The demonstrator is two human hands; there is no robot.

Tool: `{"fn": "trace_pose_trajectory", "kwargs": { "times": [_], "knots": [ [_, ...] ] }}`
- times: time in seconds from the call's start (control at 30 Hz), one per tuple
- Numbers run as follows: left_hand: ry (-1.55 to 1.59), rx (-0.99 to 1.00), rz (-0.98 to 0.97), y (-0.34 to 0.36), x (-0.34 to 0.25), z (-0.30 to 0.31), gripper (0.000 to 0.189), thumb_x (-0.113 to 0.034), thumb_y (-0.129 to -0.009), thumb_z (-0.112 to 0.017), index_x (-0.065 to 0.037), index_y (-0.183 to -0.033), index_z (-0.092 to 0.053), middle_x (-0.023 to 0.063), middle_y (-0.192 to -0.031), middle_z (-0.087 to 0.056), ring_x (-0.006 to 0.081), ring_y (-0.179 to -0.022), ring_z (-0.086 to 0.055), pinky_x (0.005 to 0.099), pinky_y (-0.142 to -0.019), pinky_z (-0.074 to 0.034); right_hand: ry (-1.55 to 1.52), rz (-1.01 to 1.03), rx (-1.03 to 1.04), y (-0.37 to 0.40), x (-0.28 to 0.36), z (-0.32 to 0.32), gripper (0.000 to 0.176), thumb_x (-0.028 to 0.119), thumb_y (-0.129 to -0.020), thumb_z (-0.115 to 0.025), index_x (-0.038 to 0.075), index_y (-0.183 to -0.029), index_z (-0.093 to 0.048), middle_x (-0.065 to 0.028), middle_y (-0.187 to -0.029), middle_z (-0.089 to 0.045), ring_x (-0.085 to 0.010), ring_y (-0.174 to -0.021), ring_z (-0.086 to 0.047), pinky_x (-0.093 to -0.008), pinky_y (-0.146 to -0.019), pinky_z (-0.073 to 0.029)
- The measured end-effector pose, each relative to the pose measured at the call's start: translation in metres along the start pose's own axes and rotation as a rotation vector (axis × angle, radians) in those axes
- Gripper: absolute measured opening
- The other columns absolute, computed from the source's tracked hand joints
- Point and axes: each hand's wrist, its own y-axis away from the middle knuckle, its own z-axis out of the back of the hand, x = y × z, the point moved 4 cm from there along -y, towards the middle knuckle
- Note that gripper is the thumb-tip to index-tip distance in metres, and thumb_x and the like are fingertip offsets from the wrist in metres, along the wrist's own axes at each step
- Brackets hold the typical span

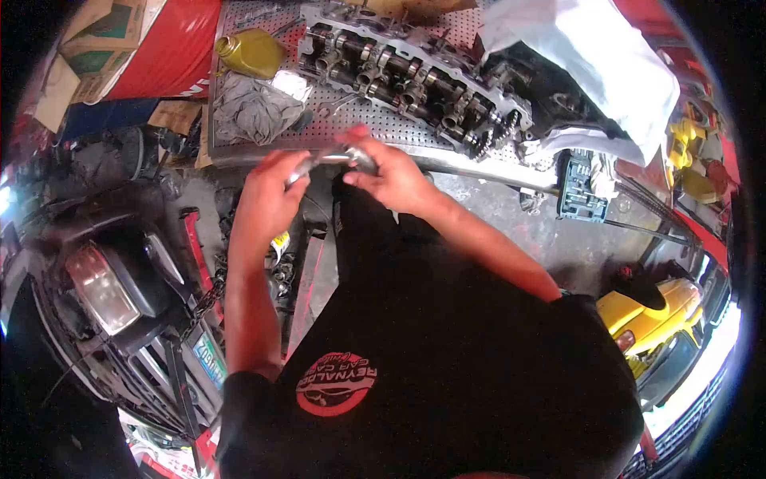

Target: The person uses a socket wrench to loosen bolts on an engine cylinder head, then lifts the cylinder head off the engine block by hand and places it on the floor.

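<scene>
Between my two hands, just in front of the table's near edge, is a shiny curved metal piece (333, 159); its exact kind I cannot make out. My left hand (270, 190) closes its fingers on the left end. The other end sits in the grip of my right hand (391, 177), fingers bent around it. Beyond them a cylinder head (407, 84) with camshafts lies on the perforated metal table (325, 126). A wrench (338, 104) rests on the table near the cylinder head.
On the table's left are a grey rag (254, 110) and a yellow-green oil bottle (251, 54). White plastic sheeting (590, 64) covers parts at right. A tool case (584, 188) stands by the right edge. A vehicle headlight (102, 289) is at left, a yellow vehicle (650, 315) at right.
</scene>
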Motion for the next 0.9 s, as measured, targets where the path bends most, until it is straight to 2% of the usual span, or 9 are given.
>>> {"fn": "trace_pose_trajectory", "kwargs": {
  "times": [0.07,0.2,0.37,0.43,0.47,0.53,0.57,0.63,0.9],
  "knots": [
    [0.123,-0.026,-0.076,0.016,-0.011,0.026,0.03,-0.004,-0.086,-0.063,-0.008,-0.116,-0.063,0.0073,-0.101,-0.067,0.0233,-0.086,-0.063,0.0332,-0.079,-0.049,0.168,0.187,0.125,-0.016,0.011,-0.021,0.034,0.003,-0.08,-0.069,0.007,-0.113,-0.061,-0.0145,-0.102,-0.067,-0.0307,-0.094,-0.066,-0.0369,-0.081,-0.052],
    [0.911,-0.317,0.109,0.057,-0.033,-0.049,0.028,-0.013,-0.091,-0.063,-0.003,-0.118,-0.062,0.0026,-0.102,-0.064,0.0095,-0.088,-0.057,0.0262,-0.076,-0.048,0.29,0.048,0.247,0.062,0.03,-0.002,0.017,0.011,-0.079,-0.066,0.008,-0.095,-0.062,-0.0168,-0.078,-0.066,-0.0382,-0.077,-0.065,-0.0463,-0.068,-0.051],
    [1.734,-0.513,0.469,0.066,-0.027,-0.155,0.03,-0.034,-0.097,-0.055,-0.01,-0.115,-0.058,0.0034,-0.085,-0.057,0.0162,-0.072,-0.057,0.0327,-0.061,-0.05,0.25,0.045,0.272,0.101,0.0,-0.017,0.022,0.015,-0.076,-0.067,0.007,-0.096,-0.059,-0.0214,-0.082,-0.065,-0.0422,-0.081,-0.063,-0.0487,-0.072,-0.051],
    [1.646,-0.556,0.737,0.075,-0.029,-0.164,0.03,-0.036,-0.095,-0.059,-0.011,-0.11,-0.058,0.0024,-0.082,-0.054,0.0141,-0.065,-0.052,0.0322,-0.055,-0.046,0.229,-0.09,0.149,0.107,0.004,0.009,0.024,0.017,-0.078,-0.068,0.005,-0.096,-0.059,-0.0206,-0.082,-0.065,-0.0364,-0.085,-0.066,-0.0454,-0.075,-0.051],
    [1.71,-0.553,0.61,0.077,-0.031,-0.164,0.025,-0.029,-0.091,-0.066,-0.011,-0.105,-0.058,0.0013,-0.079,-0.051,0.011,-0.065,-0.05,0.0301,-0.054,-0.043,-0.104,-0.201,0.006,0.107,-0.045,0.008,0.022,0.02,-0.082,-0.067,0.005,-0.096,-0.06,-0.0155,-0.082,-0.065,-0.0288,-0.09,-0.065,-0.0409,-0.079,-0.05],
    [1.25,-0.618,0.585,0.085,-0.05,-0.152,0.024,-0.023,-0.088,-0.069,-0.01,-0.104,-0.057,0.0015,-0.08,-0.052,0.011,-0.065,-0.05,0.0298,-0.056,-0.044,-1.027,-0.719,-0.163,0.102,-0.058,0.033,0.019,0.027,-0.093,-0.052,0.008,-0.088,-0.051,-0.0104,-0.077,-0.062,-0.016,-0.046,-0.045,-0.0312,-0.04,-0.036],
    [1.019,-0.636,0.574,0.089,-0.064,-0.149,0.025,-0.019,-0.086,-0.071,-0.009,-0.104,-0.057,0.0016,-0.08,-0.052,0.011,-0.066,-0.05,0.0297,-0.057,-0.044,-1.255,-0.83,-0.297,0.091,-0.061,0.042,0.027,0.033,-0.096,-0.047,0.01,-0.083,-0.044,-0.0065,-0.068,-0.054,-0.0103,-0.04,-0.029,-0.0269,-0.033,-0.023],
    [0.472,-0.647,0.266,0.094,-0.109,-0.14,0.039,-0.017,-0.076,-0.08,-0.005,-0.105,-0.055,0.0058,-0.085,-0.057,0.0163,-0.074,-0.054,0.0318,-0.068,-0.048,-1.453,-0.787,-0.463,0.073,-0.066,0.054,0.04,0.043,-0.099,-0.044,0.01,-0.077,-0.04,-0.0044,-0.064,-0.045,-0.009,-0.044,-0.031,-0.0234,-0.038,-0.025],
    [0.263,-0.757,0.075,0.086,-0.139,-0.166,0.054,-0.025,-0.069,-0.086,-0.003,-0.105,-0.052,0.0088,-0.079,-0.054,0.021,-0.069,-0.053,0.0332,-0.064,-0.047,-1.551,-0.744,-0.476,0.075,-0.044,0.039,0.046,0.052,-0.099,-0.037,0.01,-0.081,-0.036,-0.0037,-0.066,-0.04,-0.0103,-0.045,-0.029,-0.024,-0.039,-0.025]
  ]
}}
